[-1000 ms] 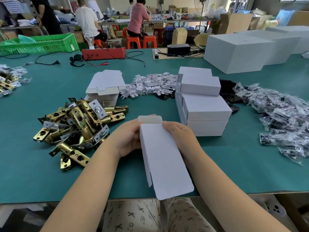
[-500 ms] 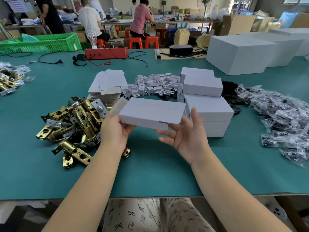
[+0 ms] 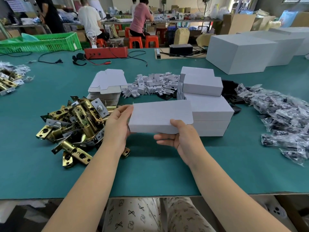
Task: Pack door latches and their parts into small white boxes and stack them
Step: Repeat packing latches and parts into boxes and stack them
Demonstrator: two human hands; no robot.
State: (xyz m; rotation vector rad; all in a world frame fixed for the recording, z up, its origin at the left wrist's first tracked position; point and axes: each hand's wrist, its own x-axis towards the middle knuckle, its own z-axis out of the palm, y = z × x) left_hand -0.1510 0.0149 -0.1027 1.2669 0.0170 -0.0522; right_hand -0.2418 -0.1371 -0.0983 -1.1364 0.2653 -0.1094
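A small white box (image 3: pixel 158 116) hangs sideways above the green table, its long side facing me. My left hand (image 3: pixel 117 126) grips its left end, fingers curled over the top edge. My right hand (image 3: pixel 180 138) holds its lower right part, thumb on the front face and fingers underneath. A heap of brass door latches (image 3: pixel 75 121) lies just left of my left hand. A stack of closed white boxes (image 3: pixel 207 104) stands right behind the held box.
Flat unfolded box blanks (image 3: pixel 108 84) are piled behind the latches, next to a heap of small white card inserts (image 3: pixel 153 84). Bagged black parts (image 3: pixel 284 118) spread at the right. Large white cartons (image 3: pixel 240 51) stand far right; a red device (image 3: pixel 105 51) and a green crate (image 3: pixel 41 42) at the back.
The box went from lengthwise and flat on the table to raised and turned sideways. My right hand, open beneath it half a second ago, now holds its lower right part.
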